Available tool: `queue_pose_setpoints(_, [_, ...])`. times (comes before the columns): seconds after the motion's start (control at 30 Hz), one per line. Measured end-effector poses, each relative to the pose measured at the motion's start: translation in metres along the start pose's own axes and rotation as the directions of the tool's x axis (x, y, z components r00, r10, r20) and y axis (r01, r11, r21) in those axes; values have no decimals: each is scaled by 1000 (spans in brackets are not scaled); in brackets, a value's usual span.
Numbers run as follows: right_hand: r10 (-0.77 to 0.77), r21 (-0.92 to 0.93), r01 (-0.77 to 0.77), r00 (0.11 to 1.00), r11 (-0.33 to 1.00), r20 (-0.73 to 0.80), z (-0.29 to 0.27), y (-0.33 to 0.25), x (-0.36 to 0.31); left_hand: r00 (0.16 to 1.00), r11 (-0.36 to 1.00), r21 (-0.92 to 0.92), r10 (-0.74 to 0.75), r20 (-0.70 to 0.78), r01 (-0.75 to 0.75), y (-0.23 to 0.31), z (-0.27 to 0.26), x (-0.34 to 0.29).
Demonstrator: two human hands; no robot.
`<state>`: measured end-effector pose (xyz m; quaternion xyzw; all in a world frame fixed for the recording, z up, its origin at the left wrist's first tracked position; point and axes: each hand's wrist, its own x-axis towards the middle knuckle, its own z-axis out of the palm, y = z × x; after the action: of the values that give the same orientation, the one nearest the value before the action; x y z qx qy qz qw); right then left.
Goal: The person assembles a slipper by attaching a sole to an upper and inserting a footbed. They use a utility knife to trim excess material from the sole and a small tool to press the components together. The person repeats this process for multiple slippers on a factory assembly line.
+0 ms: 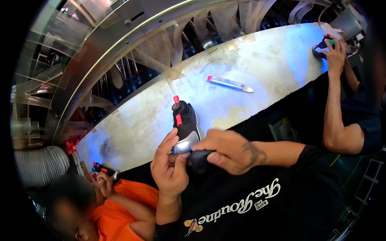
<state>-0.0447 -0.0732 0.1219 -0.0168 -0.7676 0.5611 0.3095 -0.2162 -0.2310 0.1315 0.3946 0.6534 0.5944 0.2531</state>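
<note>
A black shoe (185, 124) with red tabs and a silver toe lies at the table's near edge, its toe end toward me. My left hand (171, 166) curls its fingers and thumb around the toe and holds it. My right hand (227, 150) is closed on a black rounded object (201, 160), perhaps a tool handle, against the toe near my left thumb. The far end of that object is hidden. A slim tube-like tool (230, 83) with a red end and a pale pointed tip lies beyond the shoe, touched by neither hand.
The pale worktable (257, 60) curves across, lit in blue patches. Clear plastic strips (225, 22) hang from a metal frame behind it. A person in orange (124, 205) handles a shoe at lower left; another person's hand (335, 58) holds a shoe at the right. A ribbed hose (42, 166) lies far left.
</note>
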Motion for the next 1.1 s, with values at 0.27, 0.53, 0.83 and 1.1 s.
queue_pose_setpoints(0.27, [-11, 6, 13, 961, 1000, -275, 16, 3, -29, 996, 974, -227, 33, 88, -12, -5, 30, -9])
queue_pose_setpoints(0.53, [-64, -237, -23, 933, 971, -354, 20, -16, -37, 961, 969, 27, 239, 142, -245, 2, 34, -28])
queue_pose_setpoints(0.83, [-280, -379, 198, 944, 904, -176, -42, -24, 4, 961, 958, -154, 258, 97, -242, 0, 53, -19])
queue_pose_setpoints(1.1, [-940, -974, 12, 265, 225, -214, -262, -64, 290, 978, 951, -268, 186, 91, -156, -6, 40, -22])
